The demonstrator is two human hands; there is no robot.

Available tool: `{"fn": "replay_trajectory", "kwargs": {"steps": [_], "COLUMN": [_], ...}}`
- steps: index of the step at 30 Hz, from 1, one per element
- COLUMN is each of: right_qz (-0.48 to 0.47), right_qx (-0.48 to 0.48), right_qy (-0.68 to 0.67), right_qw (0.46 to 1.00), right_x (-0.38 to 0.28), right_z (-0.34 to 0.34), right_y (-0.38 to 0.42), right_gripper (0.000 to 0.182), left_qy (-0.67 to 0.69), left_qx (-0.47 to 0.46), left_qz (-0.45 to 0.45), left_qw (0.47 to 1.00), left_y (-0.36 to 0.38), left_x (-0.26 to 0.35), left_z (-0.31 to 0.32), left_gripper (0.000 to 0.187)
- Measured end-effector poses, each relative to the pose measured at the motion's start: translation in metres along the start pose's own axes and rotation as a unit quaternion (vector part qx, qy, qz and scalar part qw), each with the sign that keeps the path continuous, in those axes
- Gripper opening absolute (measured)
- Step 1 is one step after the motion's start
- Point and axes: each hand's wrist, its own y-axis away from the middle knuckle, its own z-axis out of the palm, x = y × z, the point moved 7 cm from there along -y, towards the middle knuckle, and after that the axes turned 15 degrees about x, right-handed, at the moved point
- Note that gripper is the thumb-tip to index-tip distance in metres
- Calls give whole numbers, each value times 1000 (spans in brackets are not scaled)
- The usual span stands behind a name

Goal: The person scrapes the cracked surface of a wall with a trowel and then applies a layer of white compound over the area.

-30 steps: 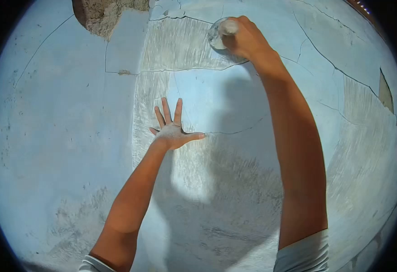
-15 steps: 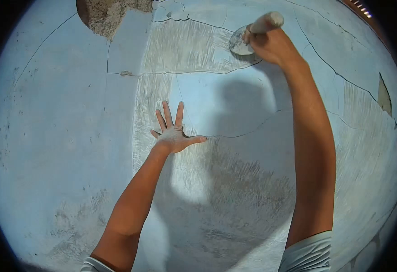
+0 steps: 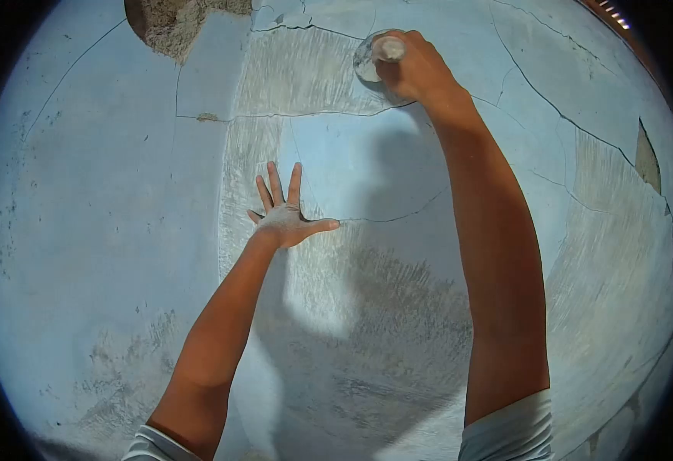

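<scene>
My right hand [image 3: 421, 71] is wrapped round the pale, thick handle of a round-faced grey tool [image 3: 364, 63], high on the wall. The handle's blunt end points towards me, and the disc-like face lies at the wall; its exact kind is not clear. Scraped, streaky plaster [image 3: 298, 73] borders the tool on its left. Lower down, my left hand [image 3: 281, 223] lies flat on the wall with its fingers spread and holds nothing. Whitish dust covers the back of that hand. The thumb reaches a thin crack.
The pale blue wall [image 3: 98, 200] fills the view, crossed by several cracks. A rough brown hole [image 3: 179, 27] breaks it at the upper left, and a narrow chipped gap [image 3: 647, 157] is at the right. My shadow falls across the middle.
My right hand has moved left across the wall with the tool, whose handle end now faces me more directly. My left hand stays on the same spot; the view has shifted slightly.
</scene>
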Motion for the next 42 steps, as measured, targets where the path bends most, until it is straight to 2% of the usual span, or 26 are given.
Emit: {"fn": "replay_trajectory", "kwargs": {"steps": [1,2,5,6,9,11,13,14,17,18,21,25,26,29,30,33,34,37,38,42], "right_qz": [45,69,98,47,-90,-70,-12,-8,-37,-30,-32,39,-11,-23,15,7,19,-67,-108,-31], "right_qx": [-11,-106,-107,-108,-9,-58,-125,-71,-51,-111,-28,-121,-75,-77,-148,-121,-76,-109,-77,-14], "right_qy": [64,76,27,9,-67,-49,7,-32,-93,26,88,67,60,125,143,34,25,-8,-2,64], "right_qw": [997,989,989,993,994,995,992,997,994,993,995,990,995,989,979,992,997,992,991,997], "right_x": [-5,-13,-5,5,3,1,-13,-7,9,-5,-29,-15,-12,-31,-34,-23,-13,-15,-4,-32], "right_z": [-6,-15,-45,-42,-21,-7,-28,-41,-35,-25,-20,-48,-42,-17,-12,-46,-59,-41,-15,-19], "right_y": [-1,-2,27,35,39,28,26,33,47,41,29,24,28,26,17,18,26,37,35,23], "right_gripper": [23,24,23,22,18,17,19,14,16,16,19,25,28,22,21,20,26,24,23,22], "left_qy": [-2,-4,-1,0,2,13,21,15,19,17,6,12,1,8,1,0,-3,-1,2,7], "left_qx": [0,3,7,9,5,9,19,17,20,20,8,19,15,15,5,12,16,4,4,-3], "left_qz": [2,3,-1,-1,0,0,17,17,19,19,8,17,17,12,7,9,9,7,7,4], "left_qw": [1000,1000,1000,1000,1000,1000,999,1000,999,999,1000,1000,1000,1000,1000,1000,1000,1000,1000,1000], "left_y": [0,-2,-3,-3,-2,2,-1,-3,-4,-3,-2,-4,-5,-4,-2,-4,-3,-4,-3,0], "left_x": [0,-1,-4,-5,0,-2,-3,-4,-5,-4,-4,-6,-6,-5,-4,-5,-4,-5,-4,-2], "left_z": [1,2,-1,0,-1,2,2,3,5,5,5,5,6,6,4,6,5,4,4,1], "left_gripper": [161,161,161,161,162,161,161,161,161,161,161,161,162,162,162,163,163,164,164,163]}}
